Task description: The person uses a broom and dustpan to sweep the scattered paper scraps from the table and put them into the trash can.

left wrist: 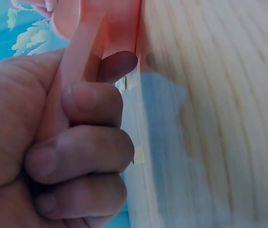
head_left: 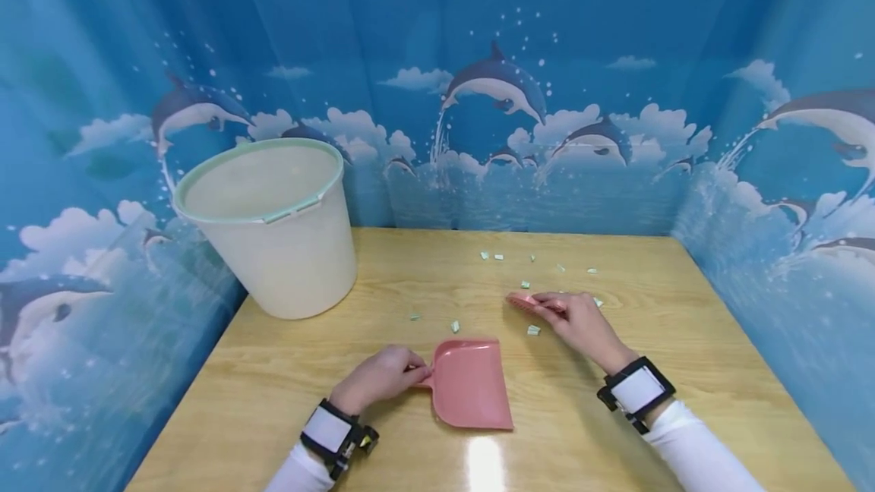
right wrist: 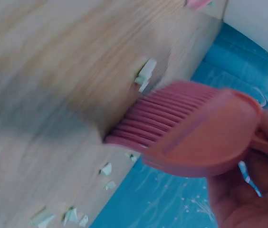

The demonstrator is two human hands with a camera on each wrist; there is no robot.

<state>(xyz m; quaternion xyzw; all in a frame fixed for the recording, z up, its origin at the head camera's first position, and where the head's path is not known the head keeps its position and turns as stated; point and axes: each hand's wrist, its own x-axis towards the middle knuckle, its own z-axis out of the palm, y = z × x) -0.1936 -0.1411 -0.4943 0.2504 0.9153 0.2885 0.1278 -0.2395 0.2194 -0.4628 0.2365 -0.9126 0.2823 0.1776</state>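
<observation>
A pink dustpan (head_left: 472,386) lies on the wooden table, its wide open edge turned to the right. My left hand (head_left: 384,376) grips its handle (left wrist: 79,57), fingers curled round it in the left wrist view. Farther right and back, my right hand (head_left: 581,325) holds a small pink hand brush (right wrist: 200,128) by its handle, bristles toward the tabletop. Close by the bristle tips lies a folded pale-green paper scrap (right wrist: 146,73). Several more paper scraps (head_left: 533,330) are scattered round the brush and toward the table's back edge, one (head_left: 455,326) just behind the dustpan.
A tall white bucket (head_left: 294,257) with a light-green rim stands at the table's back left. Blue curtains with dolphins (head_left: 495,86) enclose the wooden table (head_left: 273,408) at the back and both sides.
</observation>
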